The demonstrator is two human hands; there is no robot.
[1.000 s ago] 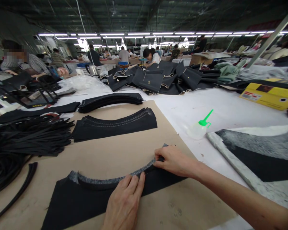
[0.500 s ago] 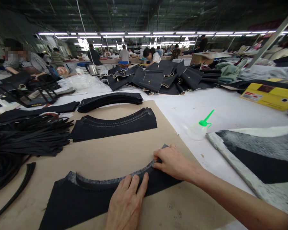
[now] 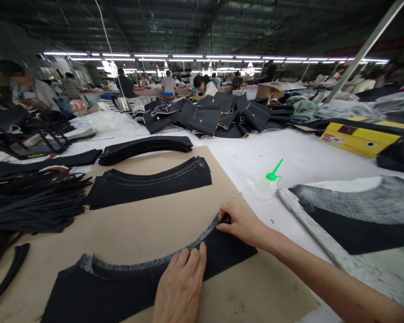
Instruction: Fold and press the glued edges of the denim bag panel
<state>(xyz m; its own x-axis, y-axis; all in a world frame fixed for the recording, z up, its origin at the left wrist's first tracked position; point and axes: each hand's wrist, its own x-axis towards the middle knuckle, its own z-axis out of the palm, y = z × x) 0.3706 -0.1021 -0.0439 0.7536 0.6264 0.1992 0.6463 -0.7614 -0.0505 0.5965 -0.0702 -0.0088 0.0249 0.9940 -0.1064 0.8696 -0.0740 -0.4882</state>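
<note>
A black fabric panel with a curved upper edge lies on the brown board in front of me. Along that curve runs a narrow black strip, its left end standing up slightly, beside a greyish band of the edge. My left hand rests on the panel near the middle of the curve, fingers stretched out and touching the strip's lower side. At the right end of the curve, my right hand pinches the strip between thumb and fingers. The fingers hide that end of the strip and the panel's upper right corner.
Stitched curved panels and a stack of curved pieces lie farther back. Black strips pile up at left. A glue bottle with a green nozzle, a whitish-coated board and a yellow box are at right. People work beyond.
The view has turned slightly, shifting the background left. My right hand has moved a little towards the panel's right end, now covering its upper corner. My left hand still presses near the middle.
</note>
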